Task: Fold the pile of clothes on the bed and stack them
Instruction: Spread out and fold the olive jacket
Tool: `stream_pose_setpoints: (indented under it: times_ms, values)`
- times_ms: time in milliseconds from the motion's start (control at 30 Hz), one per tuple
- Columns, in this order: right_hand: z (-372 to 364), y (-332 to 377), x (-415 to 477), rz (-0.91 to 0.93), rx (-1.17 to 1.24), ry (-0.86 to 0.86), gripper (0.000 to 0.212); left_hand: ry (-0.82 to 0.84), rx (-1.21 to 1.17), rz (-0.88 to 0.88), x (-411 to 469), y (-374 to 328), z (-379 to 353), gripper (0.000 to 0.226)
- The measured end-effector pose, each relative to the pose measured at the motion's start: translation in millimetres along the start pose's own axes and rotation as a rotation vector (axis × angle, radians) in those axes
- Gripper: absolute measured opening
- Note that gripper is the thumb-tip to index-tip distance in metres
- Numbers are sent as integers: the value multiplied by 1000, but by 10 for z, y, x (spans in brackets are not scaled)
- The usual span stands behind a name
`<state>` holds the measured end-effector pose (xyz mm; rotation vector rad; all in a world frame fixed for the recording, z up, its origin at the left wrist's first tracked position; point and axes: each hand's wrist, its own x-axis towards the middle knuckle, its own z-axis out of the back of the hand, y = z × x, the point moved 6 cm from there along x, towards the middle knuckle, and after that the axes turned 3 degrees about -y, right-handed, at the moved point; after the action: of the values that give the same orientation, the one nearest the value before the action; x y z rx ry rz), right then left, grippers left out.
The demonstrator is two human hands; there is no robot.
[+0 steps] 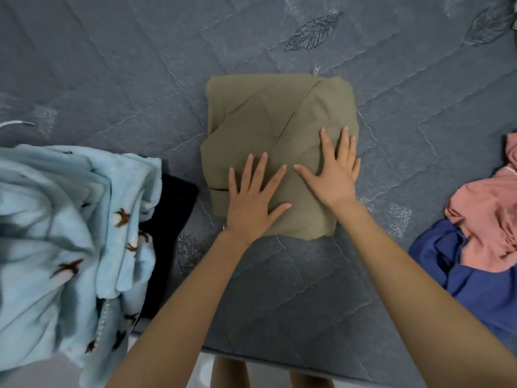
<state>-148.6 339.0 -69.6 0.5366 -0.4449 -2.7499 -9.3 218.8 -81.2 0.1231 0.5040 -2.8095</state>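
Observation:
An olive-green garment point(268, 113) lies folded into a thick square in the middle of the grey quilted bed point(140, 65), a zipper pull showing at its far edge. My left hand point(251, 200) presses flat on its near left part, fingers spread. My right hand point(333, 169) presses flat on its near right part, fingers spread too. To the right, a pink garment point(486, 217) lies crumpled on top of a blue garment point(481, 287), both unfolded.
A light blue fleece blanket point(61, 236) with brown bird prints is heaped at the left, hanging over the bed's near edge. A dark navy folded item point(170, 219) lies partly under it. The bed's near edge point(307, 362) runs along the bottom.

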Motion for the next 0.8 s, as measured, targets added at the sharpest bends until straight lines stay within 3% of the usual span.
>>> stream_pose_setpoints:
  times_ms: [167, 233, 333, 433, 500, 533, 667, 800]
  values:
    - [-206, -50, 27, 24, -47, 96, 90, 127, 10, 45, 45, 160, -259, 79]
    - [-150, -47, 51, 40, 38, 35, 88, 88, 9, 80, 34, 188, -209, 78]
    - [73, -116, 81, 12, 207, -161, 88, -32, -93, 349, -108, 364, -56, 81]
    - [82, -324, 216, -220, 548, -95, 110, -95, -368, 663, -317, 554, -3, 95]
    - [54, -395, 283, -377, 763, -27, 121, -115, -531, 736, -363, 569, 14, 98]
    - [48, -412, 307, -423, 829, -2, 116, -120, -585, 752, -367, 552, 16, 99]
    - [16, -386, 288, -483, 983, 91, 48, -44, -786, 818, -310, 480, -28, 109]
    - [99, -412, 152, -518, 1101, 54, 32, 70, -970, 758, -211, 443, -22, 91]
